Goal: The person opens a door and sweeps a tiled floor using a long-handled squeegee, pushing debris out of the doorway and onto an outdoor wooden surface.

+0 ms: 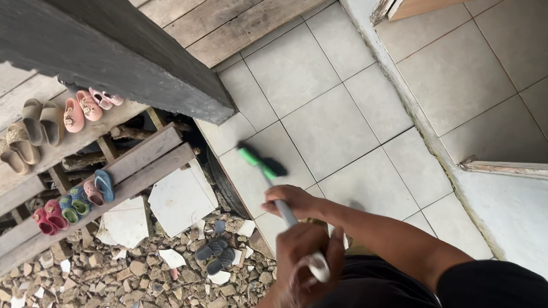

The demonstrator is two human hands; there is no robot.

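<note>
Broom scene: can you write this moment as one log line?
right hand: grips broom handle | left hand: grips handle top | broom head: on tiled floor | shoes: on rubble

broom handle [258, 165] green-grey | floor tiles [322, 93] pale grey | small shoes [72, 206] pink, green, blue

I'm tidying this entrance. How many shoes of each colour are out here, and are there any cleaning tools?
Tan sandals: 4
Pink shoes: 5
Red shoes: 2
Green shoes: 2
Blue shoe: 1
Grey shoes: 2
Broom: 1
Total: 17
</note>
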